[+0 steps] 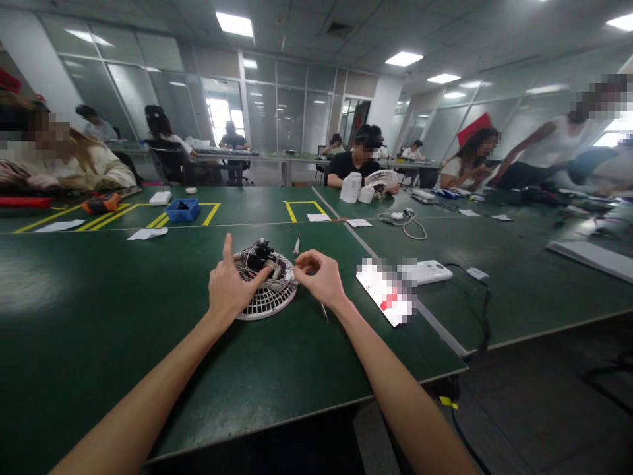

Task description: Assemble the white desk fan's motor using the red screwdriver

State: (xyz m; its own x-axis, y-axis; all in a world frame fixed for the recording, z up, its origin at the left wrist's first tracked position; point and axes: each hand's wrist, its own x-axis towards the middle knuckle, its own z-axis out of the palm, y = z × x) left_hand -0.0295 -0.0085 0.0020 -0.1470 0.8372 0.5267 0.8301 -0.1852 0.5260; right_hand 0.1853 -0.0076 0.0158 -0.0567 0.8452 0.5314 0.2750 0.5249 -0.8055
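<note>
A round white fan grille (270, 305) lies on the green table, with a black motor part (260, 254) and a tangle of wires (279, 280) on it. My left hand (230, 284) grips its left side, thumb laid across the wires and index finger pointing up. At the right rim, my right hand (320, 277) is closed in a pinch beside the wires; what its fingertips hold is too small to make out. Just beyond that hand lies a small pale tapered piece (297, 245). A thin metal shaft (325, 313) shows below the right wrist; I cannot tell whether they join.
Right of my hands are a blurred white and red item (388, 293) and a white device (425, 272) with a black cable (487, 310). Farther back stand a blue bin (182, 210) and white fan parts (351, 188) near a seated person (359, 158). Paper slips lie about.
</note>
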